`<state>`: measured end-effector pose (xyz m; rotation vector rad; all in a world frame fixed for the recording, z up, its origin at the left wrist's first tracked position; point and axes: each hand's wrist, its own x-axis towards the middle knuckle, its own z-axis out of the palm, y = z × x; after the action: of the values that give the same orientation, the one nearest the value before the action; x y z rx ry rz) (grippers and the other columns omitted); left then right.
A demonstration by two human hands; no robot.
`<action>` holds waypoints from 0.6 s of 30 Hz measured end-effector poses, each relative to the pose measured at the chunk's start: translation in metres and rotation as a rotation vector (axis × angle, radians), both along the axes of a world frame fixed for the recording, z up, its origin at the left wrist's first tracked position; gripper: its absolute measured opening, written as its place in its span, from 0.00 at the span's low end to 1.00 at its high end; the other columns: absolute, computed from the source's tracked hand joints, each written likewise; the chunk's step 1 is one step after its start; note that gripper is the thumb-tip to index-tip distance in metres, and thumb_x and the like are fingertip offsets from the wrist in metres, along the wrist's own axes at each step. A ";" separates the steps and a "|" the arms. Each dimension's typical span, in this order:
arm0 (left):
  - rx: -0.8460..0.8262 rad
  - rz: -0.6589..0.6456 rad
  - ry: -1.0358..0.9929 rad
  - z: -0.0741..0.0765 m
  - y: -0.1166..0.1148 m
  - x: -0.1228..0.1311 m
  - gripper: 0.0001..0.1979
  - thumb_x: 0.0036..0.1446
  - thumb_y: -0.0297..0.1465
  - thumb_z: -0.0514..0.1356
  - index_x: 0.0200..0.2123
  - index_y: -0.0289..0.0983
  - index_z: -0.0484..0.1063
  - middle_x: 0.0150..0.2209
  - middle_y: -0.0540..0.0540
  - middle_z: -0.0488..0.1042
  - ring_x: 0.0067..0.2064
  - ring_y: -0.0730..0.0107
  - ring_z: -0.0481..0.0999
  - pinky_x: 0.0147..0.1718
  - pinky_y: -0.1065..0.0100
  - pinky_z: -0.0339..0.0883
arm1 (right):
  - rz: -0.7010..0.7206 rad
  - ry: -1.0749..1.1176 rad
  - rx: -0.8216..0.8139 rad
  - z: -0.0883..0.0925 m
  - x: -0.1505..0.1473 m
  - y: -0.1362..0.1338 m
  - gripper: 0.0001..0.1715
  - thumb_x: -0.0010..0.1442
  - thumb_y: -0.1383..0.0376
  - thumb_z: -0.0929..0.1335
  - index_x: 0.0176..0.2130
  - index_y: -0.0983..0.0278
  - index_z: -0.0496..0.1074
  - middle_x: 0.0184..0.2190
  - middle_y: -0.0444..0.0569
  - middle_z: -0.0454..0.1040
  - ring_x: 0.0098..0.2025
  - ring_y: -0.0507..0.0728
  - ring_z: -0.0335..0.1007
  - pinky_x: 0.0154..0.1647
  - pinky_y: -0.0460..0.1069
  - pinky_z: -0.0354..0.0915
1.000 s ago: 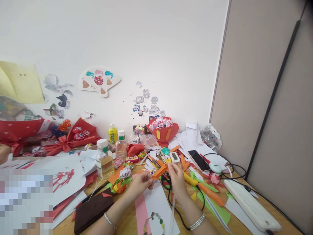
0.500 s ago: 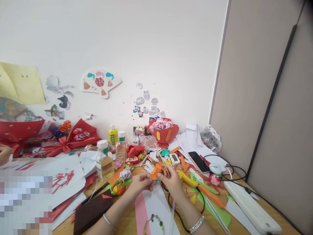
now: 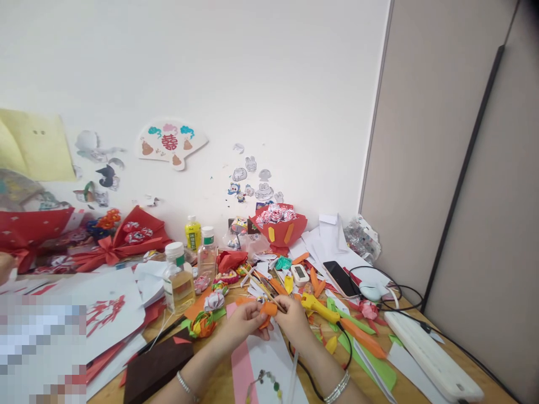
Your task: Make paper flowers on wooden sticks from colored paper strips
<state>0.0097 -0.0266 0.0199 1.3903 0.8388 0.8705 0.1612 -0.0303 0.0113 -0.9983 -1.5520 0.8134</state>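
Observation:
My left hand (image 3: 241, 322) and my right hand (image 3: 291, 319) meet over the middle of the desk, both pinched on a small piece of orange paper (image 3: 266, 312). A thin wooden stick (image 3: 261, 287) runs up and left from my right fingers, which grip its lower end against the paper. Under my hands lies a white sheet (image 3: 269, 359) with a pink strip (image 3: 243, 370) and a beaded bracelet (image 3: 265, 379). Each wrist wears a silver bracelet.
A yellow glue gun (image 3: 320, 307) with a black cord lies right of my hands. Further right are a phone (image 3: 341, 276), a white power strip (image 3: 433, 359) and green and orange paper strips (image 3: 366, 342). Glue bottles (image 3: 179, 278), a brown box (image 3: 158, 365) and red paper bouquets (image 3: 122, 238) stand left.
Both hands have drawn closer together and nearer to me. The orange paper is now bunched between them, and the stick has tilted from pointing up to lying towards the left.

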 end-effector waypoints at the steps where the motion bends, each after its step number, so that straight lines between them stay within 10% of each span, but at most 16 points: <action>1: 0.002 0.003 0.021 -0.001 0.000 0.001 0.22 0.40 0.47 0.65 0.28 0.35 0.67 0.23 0.48 0.77 0.21 0.71 0.74 0.25 0.69 0.66 | 0.002 0.007 0.002 0.000 0.000 0.000 0.05 0.48 0.69 0.65 0.22 0.65 0.68 0.18 0.39 0.64 0.23 0.49 0.57 0.24 0.43 0.54; 18: -0.007 0.070 0.080 0.001 0.000 0.003 0.15 0.42 0.40 0.62 0.21 0.37 0.60 0.16 0.52 0.74 0.16 0.75 0.71 0.20 0.72 0.64 | -0.065 0.123 0.035 -0.001 0.004 0.007 0.10 0.52 0.60 0.66 0.26 0.65 0.67 0.21 0.40 0.63 0.24 0.51 0.57 0.25 0.44 0.54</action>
<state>0.0127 -0.0267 0.0207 1.4042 0.9550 0.8693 0.1652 -0.0230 0.0104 -0.9509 -1.4172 0.7860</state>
